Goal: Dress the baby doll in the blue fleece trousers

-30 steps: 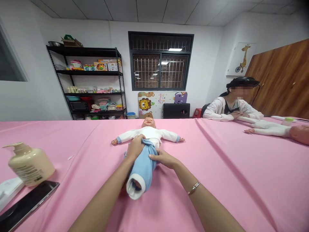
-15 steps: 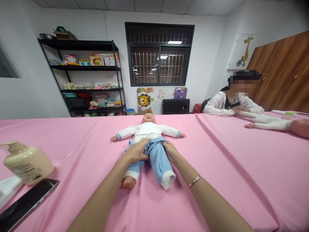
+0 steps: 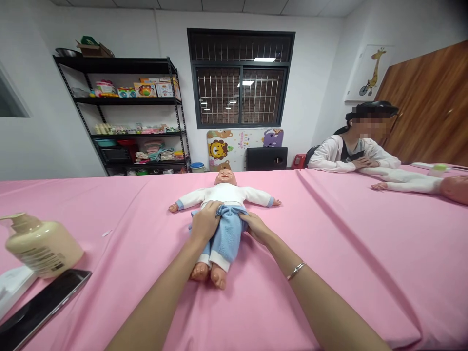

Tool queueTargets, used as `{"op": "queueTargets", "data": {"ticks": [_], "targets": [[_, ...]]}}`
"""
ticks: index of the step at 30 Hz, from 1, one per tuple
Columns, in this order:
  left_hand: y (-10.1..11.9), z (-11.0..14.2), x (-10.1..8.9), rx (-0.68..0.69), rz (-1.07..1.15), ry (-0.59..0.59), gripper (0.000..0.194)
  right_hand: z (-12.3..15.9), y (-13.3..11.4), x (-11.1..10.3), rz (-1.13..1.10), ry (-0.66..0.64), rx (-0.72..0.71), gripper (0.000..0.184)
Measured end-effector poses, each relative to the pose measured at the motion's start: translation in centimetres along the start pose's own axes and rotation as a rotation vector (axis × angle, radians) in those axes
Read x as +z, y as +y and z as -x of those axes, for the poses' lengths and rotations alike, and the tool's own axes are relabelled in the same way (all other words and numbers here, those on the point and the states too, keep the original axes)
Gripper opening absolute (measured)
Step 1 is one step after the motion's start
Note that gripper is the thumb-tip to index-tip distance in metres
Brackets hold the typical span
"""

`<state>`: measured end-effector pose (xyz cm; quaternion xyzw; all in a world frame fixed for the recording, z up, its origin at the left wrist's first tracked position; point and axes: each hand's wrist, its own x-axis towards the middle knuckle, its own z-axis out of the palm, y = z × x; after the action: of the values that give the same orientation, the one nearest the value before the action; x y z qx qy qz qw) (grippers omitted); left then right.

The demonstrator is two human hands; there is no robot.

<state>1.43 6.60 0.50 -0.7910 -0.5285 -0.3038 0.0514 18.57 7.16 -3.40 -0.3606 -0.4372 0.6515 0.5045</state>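
Since half a second ago, the blue trousers (image 3: 229, 236) have swung inward between the hands, and the leg whose white cuff then looked empty now has a foot coming out of it. Both of the doll's feet (image 3: 218, 277) show below the cuffs, side by side, nearer the viewer than the hands. The left hand (image 3: 206, 222) has its fingers closed on the waistband, lying over one leg of the trousers. The right hand (image 3: 257, 228) pinches the opposite side of the waistband, thumb in front, its other fingers partly hidden by the cloth; a silver bracelet (image 3: 296, 270) circles the wrist behind it. Just beyond both hands, the waistband reaches the hem of the white top (image 3: 224, 194). The doll (image 3: 225, 177) lies on its back on the pink-covered worktop (image 3: 340, 273), head beyond the hands, arms spread out to either side. Well to the left of the left hand stand a pump bottle (image 3: 46, 246) and, nearer the viewer, a phone (image 3: 44, 307). Far to the right of the right hand, a second doll (image 3: 417, 181) lies before a seated person (image 3: 331, 155).
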Motion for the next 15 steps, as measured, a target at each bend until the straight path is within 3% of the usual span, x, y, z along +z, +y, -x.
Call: {"op": "queueTargets", "data": {"ticks": [3,6,7,9,12,15], "targets": [[-1.3,-0.2,0.0,-0.108,-0.088,0.167,0.039,-0.4,0.0,-1.3,-0.061,-0.030,0.051,0.035],[-4.1,-0.3,0.3,-0.293,-0.038,0.265,0.064,-1.3,0.5,-3.2,-0.071,0.093,0.014,0.035],[-5.0,-0.3,0.4,-0.352,0.070,0.235,0.066,-1.7,0.8,-3.8,-0.057,0.161,-0.007,0.034],[-6.5,-0.3,1.0,-0.399,0.412,0.060,0.062,-2.3,1.2,-4.5,-0.024,0.276,-0.057,0.031],[-7.5,-0.3,2.0,-0.329,0.894,-0.194,0.055,-2.5,1.5,-4.3,-0.001,0.338,-0.145,0.035],[-7.3,-0.3,2.6,-0.325,1.110,-0.160,0.055,-2.0,1.0,-3.4,0.082,0.208,-0.242,0.042]]}}
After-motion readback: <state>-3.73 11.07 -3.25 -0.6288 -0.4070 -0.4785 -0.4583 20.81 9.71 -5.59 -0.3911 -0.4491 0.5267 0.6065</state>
